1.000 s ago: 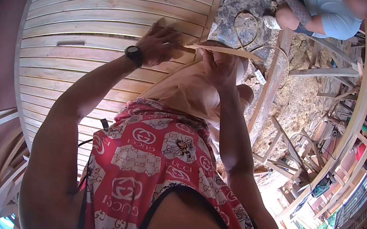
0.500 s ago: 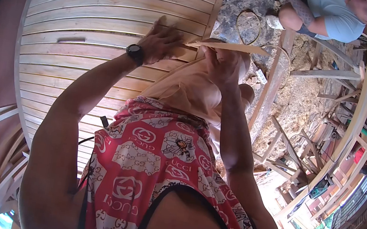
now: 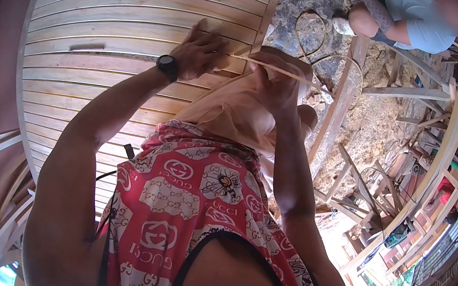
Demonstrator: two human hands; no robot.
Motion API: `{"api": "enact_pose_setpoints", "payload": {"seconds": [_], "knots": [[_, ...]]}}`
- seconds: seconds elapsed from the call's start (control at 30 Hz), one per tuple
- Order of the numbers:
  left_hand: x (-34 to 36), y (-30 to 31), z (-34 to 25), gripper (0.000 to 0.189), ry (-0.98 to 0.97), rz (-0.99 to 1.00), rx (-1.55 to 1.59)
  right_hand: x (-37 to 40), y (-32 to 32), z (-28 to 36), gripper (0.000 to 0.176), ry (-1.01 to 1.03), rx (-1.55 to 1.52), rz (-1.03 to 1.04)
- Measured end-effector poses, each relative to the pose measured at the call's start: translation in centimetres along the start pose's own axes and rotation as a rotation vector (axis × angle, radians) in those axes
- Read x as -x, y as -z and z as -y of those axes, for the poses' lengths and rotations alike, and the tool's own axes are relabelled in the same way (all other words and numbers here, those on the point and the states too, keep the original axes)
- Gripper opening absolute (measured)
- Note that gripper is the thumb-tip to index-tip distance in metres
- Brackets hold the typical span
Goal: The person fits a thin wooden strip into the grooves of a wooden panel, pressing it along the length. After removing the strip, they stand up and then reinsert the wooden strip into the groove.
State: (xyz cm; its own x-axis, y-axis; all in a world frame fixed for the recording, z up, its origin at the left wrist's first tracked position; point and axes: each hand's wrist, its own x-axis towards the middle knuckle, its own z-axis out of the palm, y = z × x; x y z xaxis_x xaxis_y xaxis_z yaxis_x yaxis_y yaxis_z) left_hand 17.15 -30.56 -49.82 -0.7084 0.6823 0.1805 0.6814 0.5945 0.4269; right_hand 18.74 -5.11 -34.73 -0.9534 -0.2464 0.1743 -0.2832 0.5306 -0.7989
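My right hand (image 3: 275, 88) is closed around a thin, pale wooden strip (image 3: 308, 82), seen nearly edge-on, above my bent knee. The strip's left end reaches the edge of a slatted wooden surface (image 3: 141, 19). My left hand (image 3: 199, 52), below a black wristwatch (image 3: 167, 66), lies over the slats just left of that end. Its fingers are stretched out and somewhat blurred, with nothing visible in them. A narrow dark mark or piece (image 3: 87, 47) shows on the slats farther left.
A thin yellowish loop of cord or strip (image 3: 297, 30) lies on the littered ground. Beside it runs a wooden beam (image 3: 336, 105). Another person (image 3: 415, 23) sits at the top right. Timber framing (image 3: 435, 172) and scattered wood pieces (image 3: 362, 191) fill the right side.
The wooden strip has turned from showing its broad face to nearly edge-on, and its right end has dropped lower in view. My left hand has barely shifted.
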Motion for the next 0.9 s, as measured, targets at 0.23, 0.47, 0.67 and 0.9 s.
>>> {"api": "enact_pose_setpoints", "payload": {"seconds": [0.23,0.47,0.67,0.9], "knots": [[0.1,-0.3,-0.1,0.045,0.009,-0.015,-0.014,0.1,-0.3,0.5,0.012,-0.009,-0.007,-0.018],[0.3,-0.2,-0.2,0.044,0.015,-0.03,-0.009,-0.9,0.2,1.4,0.009,0.049,-0.018,0.014],[0.3,-0.6,-0.2,0.045,0.022,-0.04,0.013,-0.8,0.7,0.6,0.011,0.128,-0.004,0.051],[0.2,-0.3,-0.5,0.052,-0.002,-0.094,0.018,-0.9,3.2,0.9,0.019,-0.044,-0.128,-0.059]]}}
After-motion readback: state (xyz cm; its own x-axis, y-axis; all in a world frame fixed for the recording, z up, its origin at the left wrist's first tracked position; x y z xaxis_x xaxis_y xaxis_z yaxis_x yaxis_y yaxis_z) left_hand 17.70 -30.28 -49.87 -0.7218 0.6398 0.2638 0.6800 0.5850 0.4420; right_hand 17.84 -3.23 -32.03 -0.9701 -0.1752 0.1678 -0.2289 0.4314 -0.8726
